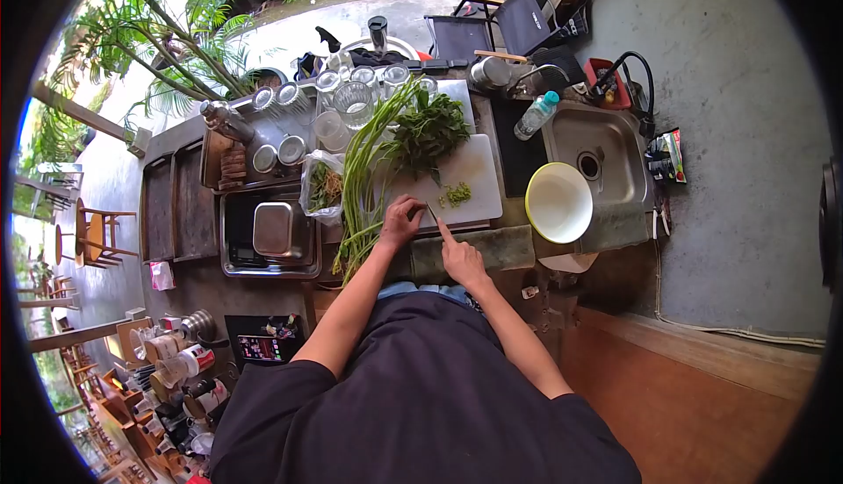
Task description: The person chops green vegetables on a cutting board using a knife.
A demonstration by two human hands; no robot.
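A small knife (432, 213) is gripped in my right hand (464, 261), index finger stretched along it, its blade over the near part of a white cutting board (479, 163). Just left of the blade, my left hand (403, 220) is closed with fingers curled; what they pinch is too small to make out. Chopped green pieces (456, 194) lie on the board beyond the knife. Long green beans (358, 181) stretch along the board's left side and hang past the counter's front edge. A bunch of leafy greens (430, 133) rests at the back of the board.
Right of the board are a white bowl with a yellow-green rim (559, 203), a sink (619, 146) and a bottle with a turquoise cap (536, 117). Several glass jars (354, 102) stand behind. At left are a plastic bag of greens (324, 187) and a metal container (273, 228) on a tray.
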